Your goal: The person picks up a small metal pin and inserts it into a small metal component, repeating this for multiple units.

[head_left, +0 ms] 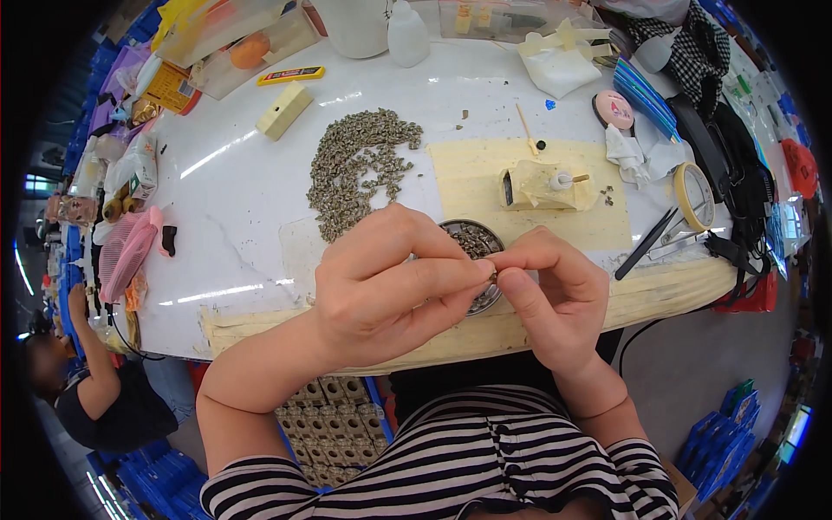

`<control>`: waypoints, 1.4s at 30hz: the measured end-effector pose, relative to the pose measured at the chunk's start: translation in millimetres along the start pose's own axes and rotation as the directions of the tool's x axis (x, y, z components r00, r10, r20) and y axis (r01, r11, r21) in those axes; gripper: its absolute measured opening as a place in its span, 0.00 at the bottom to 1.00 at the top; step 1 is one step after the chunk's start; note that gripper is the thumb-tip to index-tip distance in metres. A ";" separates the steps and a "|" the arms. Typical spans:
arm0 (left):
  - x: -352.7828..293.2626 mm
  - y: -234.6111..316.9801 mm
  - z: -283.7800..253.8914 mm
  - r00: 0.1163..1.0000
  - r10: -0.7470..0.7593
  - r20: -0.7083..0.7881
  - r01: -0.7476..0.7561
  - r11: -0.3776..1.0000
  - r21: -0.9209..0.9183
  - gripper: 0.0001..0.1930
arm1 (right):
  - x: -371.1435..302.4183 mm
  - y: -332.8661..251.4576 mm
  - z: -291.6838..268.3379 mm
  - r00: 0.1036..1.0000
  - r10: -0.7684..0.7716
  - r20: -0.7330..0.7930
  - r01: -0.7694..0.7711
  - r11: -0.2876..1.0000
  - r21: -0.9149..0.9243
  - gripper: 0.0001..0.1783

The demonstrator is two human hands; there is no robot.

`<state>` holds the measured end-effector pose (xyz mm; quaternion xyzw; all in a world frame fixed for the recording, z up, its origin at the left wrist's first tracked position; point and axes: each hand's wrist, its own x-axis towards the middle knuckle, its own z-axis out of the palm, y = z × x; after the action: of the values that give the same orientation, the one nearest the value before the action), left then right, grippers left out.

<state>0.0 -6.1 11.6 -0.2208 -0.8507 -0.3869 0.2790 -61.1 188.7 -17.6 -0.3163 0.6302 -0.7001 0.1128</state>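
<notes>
My left hand (pixel 381 282) and my right hand (pixel 550 290) meet fingertip to fingertip above the table's near edge. Between them they pinch one small grey-brown part (pixel 493 276), mostly hidden by the fingers. Just behind the fingertips stands a round metal dish (pixel 475 240) holding several of the same small parts. A large loose pile of these parts (pixel 355 169) lies on the white table (pixel 234 199) farther back, left of centre.
Black tweezers (pixel 646 244), a tape roll (pixel 695 196), a taped block with a small tool (pixel 542 186), a cream block (pixel 284 110) and a white bottle (pixel 407 35) lie around. Trays of parts (pixel 334 425) sit under the table. Another person (pixel 95 390) sits at left.
</notes>
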 end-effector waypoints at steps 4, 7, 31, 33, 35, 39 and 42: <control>-2.2 -0.9 2.0 0.998 -0.064 -0.026 0.064 0.998 -0.015 0.16 | 2.5 -5.2 -1.0 0.963 -0.270 0.025 0.267 0.933 -0.241 0.13; -1.1 -1.5 1.1 0.998 -0.063 -0.023 0.063 0.998 -0.011 0.16 | 4.5 -5.0 4.7 0.956 -0.292 0.014 0.286 0.925 -0.252 0.14; -0.7 -2.8 0.2 0.998 -0.054 -0.019 0.053 0.998 -0.026 0.14 | 3.2 -1.0 1.3 0.997 -0.058 0.053 0.064 0.991 -0.118 0.14; -0.6 -2.8 -0.2 1.000 -0.019 -0.007 0.019 1.000 -0.014 0.14 | 1.2 0.7 1.4 0.999 0.016 0.049 -0.015 1.000 -0.018 0.13; -0.4 -2.6 1.0 1.000 -0.001 -0.016 0.001 1.000 -0.006 0.14 | 0.0 0.7 1.4 0.999 0.023 0.030 -0.023 1.000 -0.003 0.12; -1.4 -1.0 1.2 0.996 -0.081 -0.027 0.081 0.997 -0.002 0.13 | 0.6 -1.8 0.7 0.985 -0.172 0.004 0.169 0.967 -0.188 0.13; -0.9 -2.3 1.6 0.991 -0.125 -0.040 0.125 0.992 -0.013 0.12 | 1.9 -3.2 1.9 0.962 -0.273 0.027 0.270 0.923 -0.276 0.14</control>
<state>-1.2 -6.3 8.9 -0.1608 -0.8550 -0.4123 0.2702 -60.6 186.6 -14.0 -0.4090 0.6726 -0.6157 -0.0344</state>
